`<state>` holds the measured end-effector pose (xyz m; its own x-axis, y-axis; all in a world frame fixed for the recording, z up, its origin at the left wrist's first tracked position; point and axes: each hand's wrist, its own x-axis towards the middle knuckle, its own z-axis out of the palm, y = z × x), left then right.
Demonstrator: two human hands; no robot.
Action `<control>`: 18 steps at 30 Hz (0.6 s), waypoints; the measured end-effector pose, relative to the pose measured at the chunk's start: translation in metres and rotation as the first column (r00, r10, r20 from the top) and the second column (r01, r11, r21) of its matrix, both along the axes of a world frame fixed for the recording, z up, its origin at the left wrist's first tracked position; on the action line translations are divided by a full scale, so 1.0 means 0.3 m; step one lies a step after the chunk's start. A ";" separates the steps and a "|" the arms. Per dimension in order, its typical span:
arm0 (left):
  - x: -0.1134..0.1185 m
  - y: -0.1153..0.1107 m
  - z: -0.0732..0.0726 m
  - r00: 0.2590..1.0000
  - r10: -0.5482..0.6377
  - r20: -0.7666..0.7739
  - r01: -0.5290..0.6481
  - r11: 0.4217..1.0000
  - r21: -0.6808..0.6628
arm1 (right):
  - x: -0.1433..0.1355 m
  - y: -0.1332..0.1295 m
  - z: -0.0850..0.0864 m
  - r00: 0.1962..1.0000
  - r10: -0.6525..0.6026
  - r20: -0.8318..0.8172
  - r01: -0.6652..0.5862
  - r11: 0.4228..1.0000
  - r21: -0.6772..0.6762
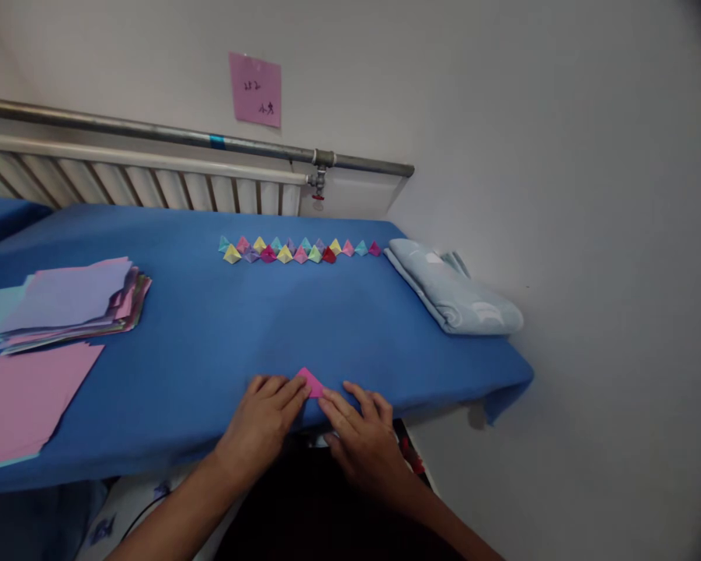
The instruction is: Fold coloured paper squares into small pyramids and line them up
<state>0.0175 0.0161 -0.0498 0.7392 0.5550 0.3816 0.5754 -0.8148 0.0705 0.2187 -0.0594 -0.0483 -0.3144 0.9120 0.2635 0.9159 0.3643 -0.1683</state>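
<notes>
At the near edge of the blue-covered table (pixel 222 327) lies a small folded piece of bright pink paper (pixel 311 383), its point facing away from me. My left hand (pixel 264 417) holds its left side, fingers bent and close together. On the paper's right corner rest the fingertips of my right hand (pixel 362 436), with the outer fingers slightly apart. The fingers partly cover the paper's lower edge. Farther back, two rows of small folded paper pieces (pixel 284 254) in several colours stand close together.
A stack of coloured paper sheets (pixel 70 296) lies at the left, with pink sheets (pixel 29 397) nearer to me. A folded light-blue cloth (pixel 452 288) sits at the right beside the wall. Behind the table are a radiator (pixel 192 191) and a metal pipe (pixel 152 128).
</notes>
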 end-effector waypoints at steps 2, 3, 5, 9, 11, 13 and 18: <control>0.000 -0.002 -0.002 1.000 0.003 0.001 -0.003 1.000 -0.001 | 0.020 -0.014 -0.002 0.999 -0.044 -0.011 0.045 0.999 0.017; 0.000 -0.003 -0.003 1.000 0.003 0.002 -0.003 1.000 0.001 | 0.029 -0.022 -0.002 0.998 -0.062 -0.015 0.062 0.998 0.031; 0.001 -0.006 -0.004 1.000 0.003 0.001 -0.003 1.000 0.007 | 0.041 -0.035 0.001 0.998 -0.062 -0.019 0.063 0.996 0.060; 0.003 -0.008 -0.002 1.000 0.013 0.005 -0.013 1.000 0.017 | 0.016 -0.022 0.014 0.999 0.036 -0.016 -0.035 0.997 0.068; 0.003 -0.006 -0.003 1.000 0.004 0.016 -0.005 1.000 0.025 | -0.011 0.002 0.012 0.998 0.066 -0.021 -0.065 0.996 0.064; 0.003 -0.003 -0.007 0.999 -0.009 0.035 0.007 0.999 0.040 | -0.036 0.027 0.000 0.996 0.090 -0.022 -0.088 0.993 0.073; -0.001 0.003 -0.019 0.997 -0.010 0.081 0.006 0.999 0.044 | -0.054 0.055 -0.035 0.991 0.134 -0.006 -0.133 0.988 0.077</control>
